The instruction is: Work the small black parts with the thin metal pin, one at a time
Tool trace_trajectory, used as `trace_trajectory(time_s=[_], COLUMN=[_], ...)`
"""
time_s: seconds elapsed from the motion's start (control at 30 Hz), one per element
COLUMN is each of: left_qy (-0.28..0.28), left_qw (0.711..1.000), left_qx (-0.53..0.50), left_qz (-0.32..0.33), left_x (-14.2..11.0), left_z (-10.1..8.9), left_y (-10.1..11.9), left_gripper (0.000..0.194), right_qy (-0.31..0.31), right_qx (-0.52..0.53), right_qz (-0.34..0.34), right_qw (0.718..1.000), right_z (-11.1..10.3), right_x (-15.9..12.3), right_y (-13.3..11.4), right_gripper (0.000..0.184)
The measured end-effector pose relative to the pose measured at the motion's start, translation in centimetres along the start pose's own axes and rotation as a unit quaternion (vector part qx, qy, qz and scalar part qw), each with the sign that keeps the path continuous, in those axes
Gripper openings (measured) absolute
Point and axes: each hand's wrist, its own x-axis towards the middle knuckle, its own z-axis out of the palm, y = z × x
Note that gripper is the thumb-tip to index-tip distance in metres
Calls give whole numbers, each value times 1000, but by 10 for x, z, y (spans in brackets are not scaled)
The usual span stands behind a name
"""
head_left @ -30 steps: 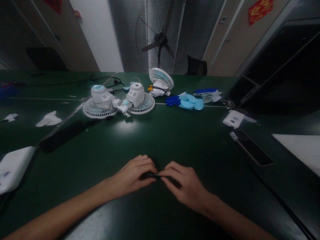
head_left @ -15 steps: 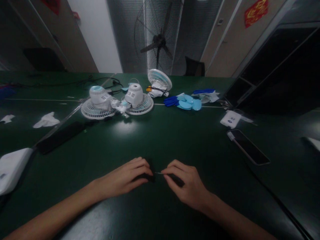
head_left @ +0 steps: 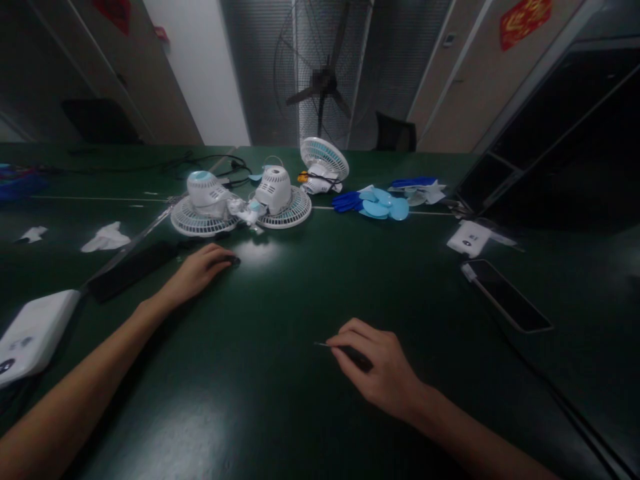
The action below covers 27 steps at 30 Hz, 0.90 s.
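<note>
My left hand [head_left: 203,267] rests low over the table in front of the two face-down fans. Its fingers are pinched on a small dark object [head_left: 235,261] whose kind I cannot make out. Nearer to me, my right hand [head_left: 375,360] is closed, with thumb and forefinger on a thin metal rod [head_left: 321,344] that points left. Whether the rod has a handle inside the palm is hard to see. One white fan [head_left: 200,200] lies just beyond my left hand, and a second white fan [head_left: 275,197] sits to its right.
Behind stands a third small fan [head_left: 323,167]. Blue fan blades [head_left: 383,203] and blue gloves [head_left: 346,201] lie right of it. A phone [head_left: 507,297] and white box [head_left: 469,239] are at right; a black pouch-like item [head_left: 133,270] and white device [head_left: 43,333] at left.
My left hand has moved away from the right one, forward and left towards the fans, with a small dark object at its fingertips. My right hand keeps its grip on the rod.
</note>
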Motion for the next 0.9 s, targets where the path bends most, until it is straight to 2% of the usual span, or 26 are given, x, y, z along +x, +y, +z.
trace_trajectory(time_s=[0.1,0.2,0.37,0.47,0.57,0.73,0.9], left_qy=[-6,-35,-48,-46,-44,27,62], left_qw=[1000,998,999,999,999,999,998], left_qx=[-3,-10,2,11,13,-17,-7], left_qz=[-24,-43,2,11,0,-2,9], left_x=[-4,-9,-11,-11,-12,-12,-7], left_z=[-14,-29,-42,-43,-42,-37,-26], left_y=[-14,-27,-47,-51,-48,-25,-12], left_gripper=[56,67,43,41,43,43,44], right_qy=[2,2,10,9,6,0,1], right_qx=[-5,1,-3,-2,2,5,7], right_qz=[2,0,-16,-13,-12,-8,-7], right_qw=[1000,1000,1000,1000,1000,1000,1000], right_z=[0,1,2,2,2,2,2], right_x=[-1,-1,-1,-1,-2,-2,-1], right_y=[0,1,1,2,2,3,2], right_gripper=[19,19,18,18,18,18,18])
